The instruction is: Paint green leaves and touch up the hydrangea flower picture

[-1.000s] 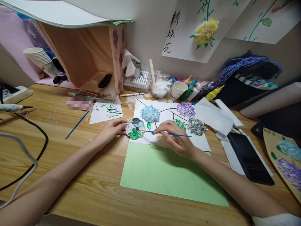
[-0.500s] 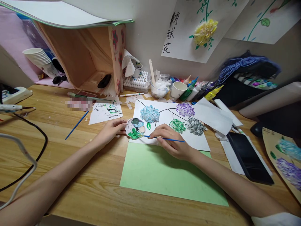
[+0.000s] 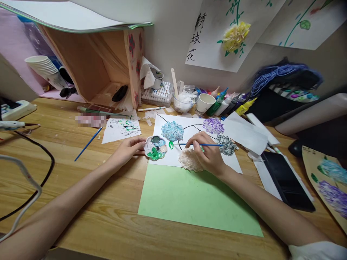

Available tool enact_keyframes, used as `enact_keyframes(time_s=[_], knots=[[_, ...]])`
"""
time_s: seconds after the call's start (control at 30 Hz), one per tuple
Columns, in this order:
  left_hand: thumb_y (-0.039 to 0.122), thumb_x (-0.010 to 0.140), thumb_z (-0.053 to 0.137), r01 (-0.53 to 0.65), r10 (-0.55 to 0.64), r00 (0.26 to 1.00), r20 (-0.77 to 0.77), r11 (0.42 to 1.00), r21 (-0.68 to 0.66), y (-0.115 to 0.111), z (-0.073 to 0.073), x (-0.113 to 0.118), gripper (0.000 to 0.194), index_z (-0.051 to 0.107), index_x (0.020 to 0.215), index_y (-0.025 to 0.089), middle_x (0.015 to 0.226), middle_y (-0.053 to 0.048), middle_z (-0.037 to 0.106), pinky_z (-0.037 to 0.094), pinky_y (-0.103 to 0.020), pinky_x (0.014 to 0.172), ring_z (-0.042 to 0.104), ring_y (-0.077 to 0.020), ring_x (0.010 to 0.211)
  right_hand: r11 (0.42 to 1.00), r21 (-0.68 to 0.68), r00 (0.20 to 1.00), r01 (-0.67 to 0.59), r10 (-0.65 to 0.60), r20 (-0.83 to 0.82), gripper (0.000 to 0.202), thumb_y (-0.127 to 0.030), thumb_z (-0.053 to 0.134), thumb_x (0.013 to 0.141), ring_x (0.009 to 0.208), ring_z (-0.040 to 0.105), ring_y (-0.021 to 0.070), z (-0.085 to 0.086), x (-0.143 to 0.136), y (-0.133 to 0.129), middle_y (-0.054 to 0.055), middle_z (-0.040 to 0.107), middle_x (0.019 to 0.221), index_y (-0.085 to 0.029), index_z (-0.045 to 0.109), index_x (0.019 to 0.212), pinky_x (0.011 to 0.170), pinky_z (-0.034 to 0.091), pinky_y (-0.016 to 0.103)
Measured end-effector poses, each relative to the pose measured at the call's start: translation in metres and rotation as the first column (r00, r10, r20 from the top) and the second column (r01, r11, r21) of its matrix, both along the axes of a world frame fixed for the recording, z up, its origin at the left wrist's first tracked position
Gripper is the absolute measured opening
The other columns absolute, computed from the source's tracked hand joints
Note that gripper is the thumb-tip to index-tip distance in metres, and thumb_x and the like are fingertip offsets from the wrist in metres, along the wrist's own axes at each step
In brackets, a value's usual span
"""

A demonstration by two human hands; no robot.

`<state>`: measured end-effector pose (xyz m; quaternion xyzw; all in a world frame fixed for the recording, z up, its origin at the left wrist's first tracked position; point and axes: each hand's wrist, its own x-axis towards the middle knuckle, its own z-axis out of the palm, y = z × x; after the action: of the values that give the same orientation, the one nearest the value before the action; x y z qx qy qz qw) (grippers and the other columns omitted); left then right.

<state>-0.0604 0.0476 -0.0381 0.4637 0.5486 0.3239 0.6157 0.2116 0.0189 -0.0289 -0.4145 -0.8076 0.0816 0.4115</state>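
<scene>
My left hand [image 3: 130, 147] grips the edge of a round paint palette [image 3: 155, 148] with green, dark and pale paints in its wells. My right hand [image 3: 206, 153] holds a thin blue brush [image 3: 210, 145], its tip beside a small green leaf [image 3: 171, 145] painted on the white sheet [image 3: 166, 162]. On that sheet are a light blue flower [image 3: 172, 130], a purple one [image 3: 213, 126], a grey one [image 3: 226, 145] and a cream one [image 3: 190, 160], partly behind my right hand. A green flower is almost wholly hidden by the fingers.
Green paper [image 3: 200, 202] lies under the sheet. A second blue brush [image 3: 88, 144] and a paint-smeared paper [image 3: 121, 130] are at the left. Behind stand a paper cup [image 3: 205, 103], a bowl [image 3: 185, 103] and paint bottles [image 3: 217, 104]. A black phone [image 3: 287, 180] lies at the right.
My right hand and the brush have moved up from the palette's green paint to the painted leaf. The cream flower now shows, while the green one is covered. My left hand stays on the palette.
</scene>
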Motion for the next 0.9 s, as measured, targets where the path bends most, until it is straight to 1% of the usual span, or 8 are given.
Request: enact_keyframes(time_s=[0.1,0.23,0.33,0.43,0.63,0.77,0.9], knots=[[0.034,0.064,0.074,-0.006,0.006,1.000,0.013,1.000,-0.010,-0.0001,0.0009,0.0007,0.030,0.067,0.088,0.017,0.090,-0.002,0.071,0.055,-0.026,0.072,0.068,-0.0148,0.073,1.000,0.000,1.000,-0.011,0.011,-0.001,0.025,-0.012,0.039,0.092,0.075,0.055,0.0177,0.0014,-0.0005,-0.0008,0.002,0.062,0.073,-0.023,0.056,0.077,0.069,0.043,0.032],[0.034,0.066,0.073,-0.005,0.005,1.000,0.009,1.000,-0.012,0.0000,-0.0009,-0.0005,0.031,0.067,0.091,0.016,0.091,-0.002,0.071,0.054,-0.024,0.067,0.068,-0.0143,0.072,0.999,0.003,0.999,-0.053,0.053,-0.001,0.025,-0.012,0.039,0.091,0.073,0.054,0.0175,0.0035,0.0004,-0.0018,0.002,0.061,0.071,-0.023,0.057,0.078,0.067,0.043,0.032],[0.035,0.066,0.073,0.002,-0.002,1.000,0.012,1.000,-0.007,0.0003,-0.0022,-0.0012,0.032,0.067,0.091,0.017,0.090,-0.002,0.071,0.053,-0.024,0.065,0.068,-0.0144,0.071,0.999,0.019,0.999,-0.047,0.047,0.001,0.024,-0.012,0.039,0.091,0.072,0.054,0.0178,0.0041,0.0004,-0.0020,0.002,0.061,0.071,-0.023,0.057,0.079,0.067,0.043,0.032],[0.034,0.066,0.074,0.000,0.000,1.000,0.024,1.000,-0.009,0.0005,-0.0018,-0.0005,0.030,0.067,0.089,0.017,0.088,-0.001,0.071,0.054,-0.024,0.068,0.067,-0.0139,0.071,0.999,0.027,1.000,-0.024,0.024,0.006,0.024,-0.011,0.040,0.091,0.073,0.054,0.0176,0.0039,-0.0003,-0.0018,0.002,0.062,0.072,-0.023,0.057,0.079,0.067,0.044,0.032],[0.034,0.065,0.074,-0.009,0.009,1.000,0.017,1.000,-0.013,0.0001,-0.0004,-0.0002,0.029,0.068,0.088,0.017,0.088,-0.002,0.071,0.054,-0.025,0.070,0.068,-0.0143,0.072,0.998,0.021,0.998,-0.060,0.059,0.016,0.024,-0.011,0.040,0.091,0.073,0.054,0.0169,0.0035,-0.0001,-0.0020,0.002,0.061,0.072,-0.022,0.057,0.078,0.068,0.044,0.031],[0.035,0.064,0.075,-0.002,0.002,1.000,0.027,1.000,-0.004,-0.0001,-0.0007,-0.0005,0.031,0.068,0.088,0.017,0.088,-0.002,0.071,0.055,-0.026,0.071,0.067,-0.0148,0.073,0.999,0.029,0.999,-0.032,0.032,0.011,0.024,-0.011,0.040,0.091,0.073,0.054,0.0173,0.0030,0.0005,-0.0015,0.002,0.061,0.072,-0.022,0.057,0.079,0.068,0.044,0.032],[0.036,0.064,0.076,-0.010,0.010,0.999,0.043,1.000,-0.006,-0.0004,-0.0011,0.0000,0.032,0.068,0.088,0.016,0.088,-0.002,0.071,0.055,-0.027,0.074,0.067,-0.0147,0.074,0.997,0.007,0.997,-0.071,0.071,0.011,0.025,-0.011,0.039,0.091,0.072,0.055,0.0170,0.0035,0.0001,-0.0022,0.002,0.061,0.071,-0.022,0.057,0.078,0.066,0.045,0.031]])
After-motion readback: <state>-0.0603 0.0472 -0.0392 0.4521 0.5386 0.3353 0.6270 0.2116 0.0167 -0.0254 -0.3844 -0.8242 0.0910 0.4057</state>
